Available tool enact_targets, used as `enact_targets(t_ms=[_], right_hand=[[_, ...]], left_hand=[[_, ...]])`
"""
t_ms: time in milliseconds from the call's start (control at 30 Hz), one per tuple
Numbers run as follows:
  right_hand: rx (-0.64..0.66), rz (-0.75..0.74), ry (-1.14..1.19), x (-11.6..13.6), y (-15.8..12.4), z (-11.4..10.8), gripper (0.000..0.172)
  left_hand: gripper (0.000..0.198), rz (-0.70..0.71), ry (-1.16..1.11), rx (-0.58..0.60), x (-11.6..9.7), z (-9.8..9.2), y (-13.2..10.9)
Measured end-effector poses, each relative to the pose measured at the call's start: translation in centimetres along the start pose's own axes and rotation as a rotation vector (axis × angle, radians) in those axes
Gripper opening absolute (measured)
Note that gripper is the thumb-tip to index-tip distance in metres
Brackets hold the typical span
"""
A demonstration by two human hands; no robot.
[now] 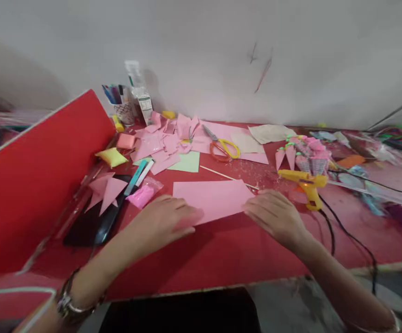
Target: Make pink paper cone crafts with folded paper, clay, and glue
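A rectangular sheet of pink paper (211, 196) lies in front of me on the red table, between my two hands. My left hand (173, 215) has its fingers over the lower left part of the sheet, its thumb apart below them; the fingertips are slightly blurred. At the opposite end, my right hand (277, 215) holds the right edge with its fingers close together, its thumb hidden. Just beyond the sheet lies a thin wooden stick (221, 173). Scissors (221, 145) with orange and yellow handles rest farther back.
A yellow glue gun (306, 182) with a black cord lies right, near small pink cones (312, 155). Pink paper scraps (162, 141) are piled at the back. Left are a dark phone-like slab (89, 224) under pink triangles, a pink packet (143, 194) and a red upright panel (41, 180).
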State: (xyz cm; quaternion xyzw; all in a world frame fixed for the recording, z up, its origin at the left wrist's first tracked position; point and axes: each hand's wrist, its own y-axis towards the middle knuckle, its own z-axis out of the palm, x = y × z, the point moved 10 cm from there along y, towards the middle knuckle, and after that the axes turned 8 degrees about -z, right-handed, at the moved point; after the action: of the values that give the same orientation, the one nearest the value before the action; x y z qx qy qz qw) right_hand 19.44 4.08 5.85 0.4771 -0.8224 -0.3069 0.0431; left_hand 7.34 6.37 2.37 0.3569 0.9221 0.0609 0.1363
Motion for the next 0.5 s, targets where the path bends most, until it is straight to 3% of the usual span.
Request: enact_targets(t_ms=[100, 267, 367, 500], right_hand=[[0.011, 0.013, 0.018, -0.4, 2.8, -1.3, 0.019], [-0.012, 0.004, 0.14, -0.1, 7.0, -2.1, 0.025], [-0.044, 0.053, 0.261, -0.2, 8.3, -2.0, 0.028], [-0.032, 0.127, 0.413, -0.3, 8.7, -1.1, 0.025]], left_hand=[[0.015, 0.053, 0.039, -0.16, -1.6, -2.9, 1.2], [0.021, 0.118, 0.2, -0.472, -4.1, -7.5, 2.3], [0.023, 0.135, 0.306, -0.61, -4.6, -8.6, 2.2], [0.022, 0.22, 0.327, -0.714, -4.6, -8.8, 1.1]])
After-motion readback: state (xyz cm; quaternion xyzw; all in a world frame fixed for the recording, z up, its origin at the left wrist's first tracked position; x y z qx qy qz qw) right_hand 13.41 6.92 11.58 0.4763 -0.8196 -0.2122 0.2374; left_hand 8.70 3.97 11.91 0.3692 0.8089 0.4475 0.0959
